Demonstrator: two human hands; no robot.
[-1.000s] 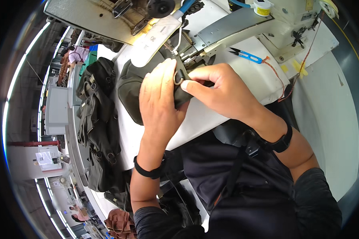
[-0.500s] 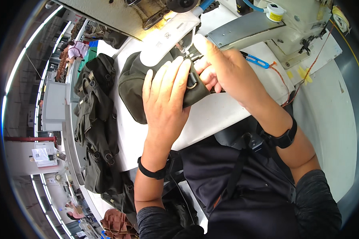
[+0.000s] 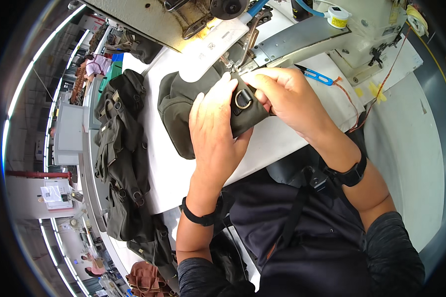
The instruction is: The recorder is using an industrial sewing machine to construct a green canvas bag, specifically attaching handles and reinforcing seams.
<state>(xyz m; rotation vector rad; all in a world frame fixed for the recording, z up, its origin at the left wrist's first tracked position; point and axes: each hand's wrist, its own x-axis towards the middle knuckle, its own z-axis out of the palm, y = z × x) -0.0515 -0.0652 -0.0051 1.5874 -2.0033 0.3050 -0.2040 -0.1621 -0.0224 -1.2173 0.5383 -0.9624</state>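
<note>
A dark olive fabric bag (image 3: 179,115) lies on the white table under the head of a sewing machine (image 3: 235,64). My left hand (image 3: 214,121) rests over the bag's side, fingers stretched forward close together, thumb toward its near edge. With thumb and fingers pinched, my right hand (image 3: 277,91) grips the bag's right edge just beside the machine's presser foot. Between the hands a metal D-ring (image 3: 243,99) hangs from a short dark tab on the bag. The tips of my right fingers are partly hidden by the fabric.
Blue-handled thread snips (image 3: 314,75) on an orange cord lie right of my right hand. A pile of similar olive bags (image 3: 121,148) lines the table's left side, with a brown bag (image 3: 146,279) below. A person (image 3: 96,65) is far off at upper left.
The bag and my left hand have shifted right and slightly nearer. My right hand has drawn its raised thumb down onto the bag's edge, and the D-ring shows more fully.
</note>
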